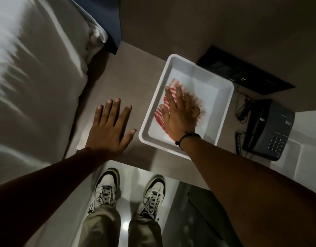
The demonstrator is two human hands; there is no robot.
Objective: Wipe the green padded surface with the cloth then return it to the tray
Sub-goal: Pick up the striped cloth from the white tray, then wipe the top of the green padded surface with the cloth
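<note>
A white tray (220,107) sits on a brown bedside tabletop (128,77). Inside it lies a red and white striped cloth (159,114), slightly blurred. My right hand (180,118) rests flat on top of the cloth with the fingers stretched out and apart, covering most of it. My left hand (107,132) lies palm down on the tabletop just left of the tray, fingers spread, holding nothing. I cannot pick out a green padded surface in this dim view.
A bed with pale linen (29,77) fills the left side, touching the table. A dark desk phone (267,131) with a coiled cord stands right of the tray, a black wall panel (242,72) behind it. My shoes (105,189) stand on a glossy floor below.
</note>
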